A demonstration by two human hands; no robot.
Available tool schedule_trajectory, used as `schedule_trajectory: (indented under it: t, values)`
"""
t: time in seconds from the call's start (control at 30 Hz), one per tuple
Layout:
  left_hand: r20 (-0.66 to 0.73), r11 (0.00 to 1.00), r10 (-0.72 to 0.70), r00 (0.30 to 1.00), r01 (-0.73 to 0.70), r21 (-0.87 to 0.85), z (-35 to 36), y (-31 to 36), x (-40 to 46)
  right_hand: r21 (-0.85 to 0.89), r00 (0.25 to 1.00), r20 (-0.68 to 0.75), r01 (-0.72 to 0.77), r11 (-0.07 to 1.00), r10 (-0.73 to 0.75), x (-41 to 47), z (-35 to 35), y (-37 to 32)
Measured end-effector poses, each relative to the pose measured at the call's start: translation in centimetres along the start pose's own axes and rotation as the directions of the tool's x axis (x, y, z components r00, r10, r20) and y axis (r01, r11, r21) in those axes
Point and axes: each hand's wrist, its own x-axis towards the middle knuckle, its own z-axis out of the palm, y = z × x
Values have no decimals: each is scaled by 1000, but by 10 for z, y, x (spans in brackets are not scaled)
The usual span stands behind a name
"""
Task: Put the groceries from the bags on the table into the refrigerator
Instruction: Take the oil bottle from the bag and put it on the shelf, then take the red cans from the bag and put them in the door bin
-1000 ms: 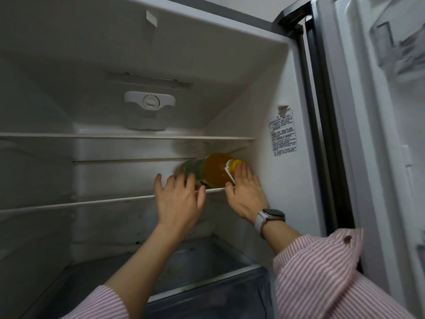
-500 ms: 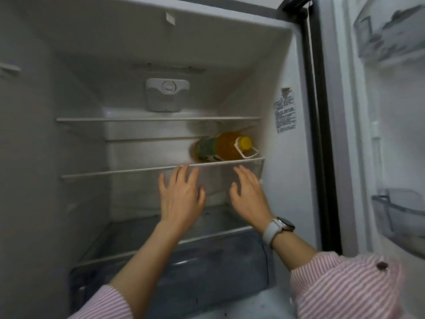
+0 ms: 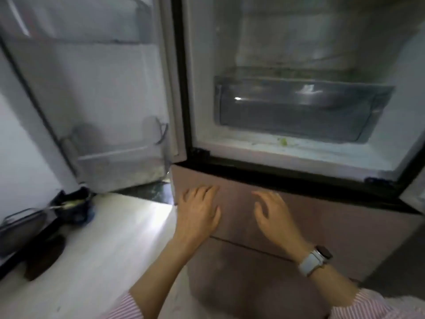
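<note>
Refrigerator (image 3: 299, 157) cabinet is filling the frame from twelve to three o'clock, its upright long axis running top to bottom and its open front facing the person; the door (image 3: 96, 93) is standing swung wide at ten o'clock. No groceries are showing. Left hand (image 3: 199, 212) at six o'clock and right hand (image 3: 273, 215) at five are hanging empty, fingers relaxed, before the drawer front (image 3: 333, 226). Turning toward the bags while leaving the door open seems wisest.
</note>
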Motion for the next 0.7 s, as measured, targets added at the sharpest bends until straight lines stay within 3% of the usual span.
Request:
schedule_trajectory:
  t: [0.1, 0.17, 0.27, 0.47, 0.6, 0.7]
  values:
    - [166, 967, -248, 954, 232, 108, -23, -46, -103, 53, 981, 195, -14, 999, 3, -39, 66, -26]
    - [247, 900, -434, 867, 402, 170, -44, -73, -167, 92, 947, 318, 13, 996, -41, -61, 110, -54]
    - [263, 739, -673, 691, 615, 275, -86, -113, -242, 162, 857, 481, 120, 979, -185, -87, 173, -113]
    - [-7, 390, -907, 421, 846, 365, -207, -201, -365, 321, 597, 626, 390, 863, -502, -134, 295, -276]
    - [-159, 201, -950, 269, 915, 349, -300, -267, -438, 444, 419, 654, 460, 769, -629, -175, 373, -412]
    - [-222, 106, -955, 197, 926, 363, -364, -321, -481, 530, 335, 641, 457, 714, -691, -205, 419, -512]
